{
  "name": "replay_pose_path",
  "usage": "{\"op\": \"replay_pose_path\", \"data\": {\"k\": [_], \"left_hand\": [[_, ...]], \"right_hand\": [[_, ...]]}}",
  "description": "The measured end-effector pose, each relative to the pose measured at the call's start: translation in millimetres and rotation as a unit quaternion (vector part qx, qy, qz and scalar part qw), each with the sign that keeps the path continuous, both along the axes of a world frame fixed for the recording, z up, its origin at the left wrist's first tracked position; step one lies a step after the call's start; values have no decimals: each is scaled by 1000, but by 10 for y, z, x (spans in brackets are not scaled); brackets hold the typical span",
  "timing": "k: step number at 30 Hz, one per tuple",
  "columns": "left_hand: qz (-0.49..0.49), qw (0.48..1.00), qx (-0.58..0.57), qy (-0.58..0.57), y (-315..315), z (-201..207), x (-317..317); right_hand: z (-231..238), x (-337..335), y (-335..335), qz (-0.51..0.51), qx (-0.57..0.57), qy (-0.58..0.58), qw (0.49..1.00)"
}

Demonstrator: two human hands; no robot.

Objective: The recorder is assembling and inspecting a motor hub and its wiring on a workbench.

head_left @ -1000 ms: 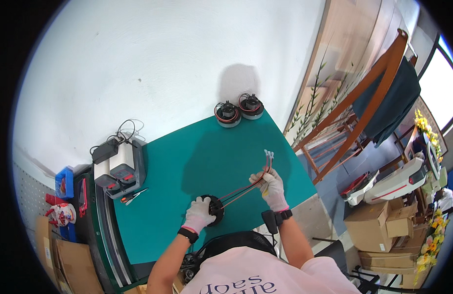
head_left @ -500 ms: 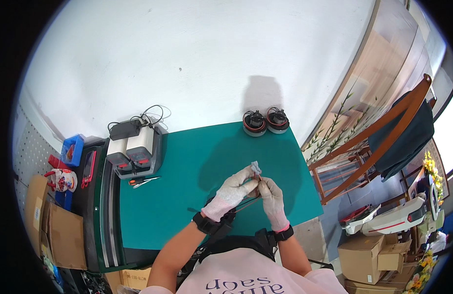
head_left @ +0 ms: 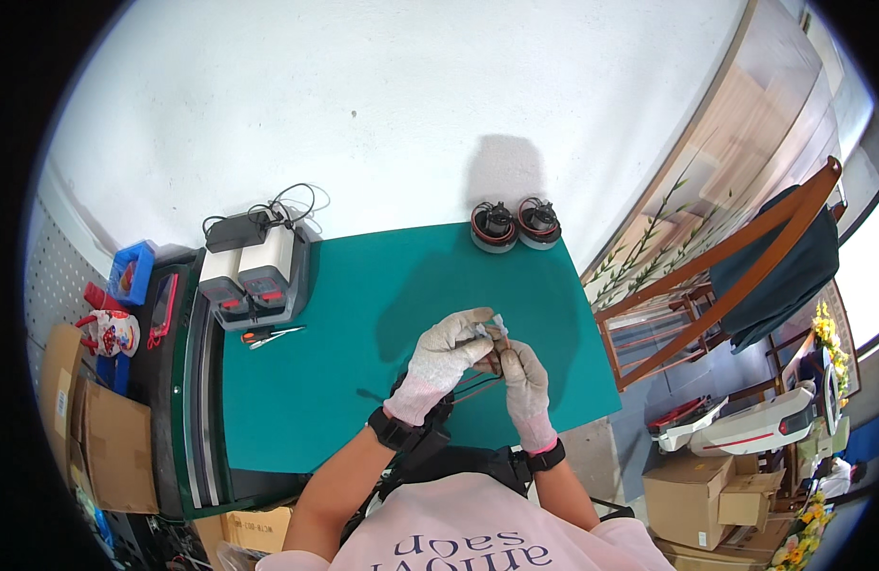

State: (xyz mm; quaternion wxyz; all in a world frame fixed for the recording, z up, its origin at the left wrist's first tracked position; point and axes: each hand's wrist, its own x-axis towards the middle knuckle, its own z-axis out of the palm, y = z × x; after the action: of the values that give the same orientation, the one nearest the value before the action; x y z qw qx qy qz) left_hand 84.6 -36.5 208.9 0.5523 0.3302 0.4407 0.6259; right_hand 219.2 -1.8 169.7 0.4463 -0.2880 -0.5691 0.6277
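My left hand [head_left: 446, 360] wears a pale work glove and is closed, its fingers pinching near a small light-blue and white piece, perhaps a connector [head_left: 499, 324]. Close beside it, my right hand [head_left: 527, 388], gloved as well, is closed on the thin dark and reddish wires [head_left: 477, 383] just below that piece. The wires run down toward a dark object mostly hidden behind my left hand and wrist. Both hands are raised over the near right part of the green table mat [head_left: 335, 400].
Two round black motor-like units [head_left: 494, 228] with coiled wires stand at the table's far right. At the far left is a twin battery charger [head_left: 254, 285] with a black adapter; a screwdriver [head_left: 260, 335] lies before it. A wooden-framed chair [head_left: 782, 257] stands right, above cardboard boxes [head_left: 687, 500].
My fingers have shifted around the light-blue piece, which now shows more between them. My right hand still holds the wires. The whole view has moved slightly.
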Motion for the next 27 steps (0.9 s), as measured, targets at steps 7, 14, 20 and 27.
{"op": "replay_pose_path", "data": {"k": [7, 14, 20, 27], "left_hand": [[22, 1000, -13, 14, -94, -11, 6], [-49, 994, 9, 100, -112, 124, -118], [-72, 980, -19, 187, -210, 30, -150], [-73, 938, 79, 328, -315, -52, -98]], "right_hand": [[63, 22, 22, 79, -17, -72, 994], [67, 43, 95, 114, -4, -79, 990], [100, 63, 25, 135, -3, -121, 983], [54, 169, -47, 143, 79, -135, 977]]}}
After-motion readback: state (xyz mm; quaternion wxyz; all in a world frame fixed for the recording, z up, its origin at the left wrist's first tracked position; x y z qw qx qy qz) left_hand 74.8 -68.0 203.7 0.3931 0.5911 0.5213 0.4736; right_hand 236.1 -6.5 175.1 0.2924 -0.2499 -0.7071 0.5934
